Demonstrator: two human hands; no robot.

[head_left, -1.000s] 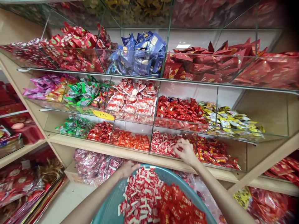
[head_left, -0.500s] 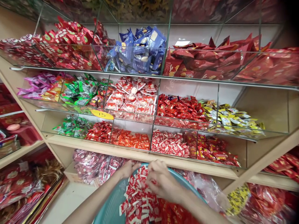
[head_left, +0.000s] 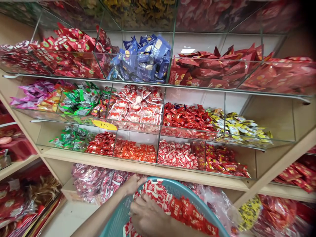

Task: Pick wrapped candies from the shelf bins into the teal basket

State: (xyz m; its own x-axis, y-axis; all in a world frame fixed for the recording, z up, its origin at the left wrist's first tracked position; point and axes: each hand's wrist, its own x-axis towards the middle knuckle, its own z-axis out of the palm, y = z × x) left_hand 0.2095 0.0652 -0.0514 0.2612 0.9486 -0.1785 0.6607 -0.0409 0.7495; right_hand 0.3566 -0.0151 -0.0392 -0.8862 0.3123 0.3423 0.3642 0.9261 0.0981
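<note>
A teal plastic basket (head_left: 115, 217) is at the bottom centre, full of small wrapped candies. Red-and-white candies (head_left: 158, 192) fill its far and left part, and orange-red packets (head_left: 187, 212) fill the right. My left hand (head_left: 134, 184) is closed over the basket's far left rim. Down among the red-and-white candies is my right hand (head_left: 148, 214), back up and fingers curled. Its fingertips are hidden, so what they hold cannot be made out.
Ahead, clear-fronted shelf bins hold sorted candies: red-and-white ones (head_left: 176, 154), orange ones (head_left: 135, 151), blue packets (head_left: 145, 59). A yellow tag (head_left: 104, 125) reads 15. Bagged candies (head_left: 89, 181) lie under the bottom shelf board (head_left: 138, 168), close beyond the basket.
My right hand has moved left and nearer to me across the candies, uncovering the orange-red packets. The shelves sit slightly lower and further left in view. My left hand stays on the rim.
</note>
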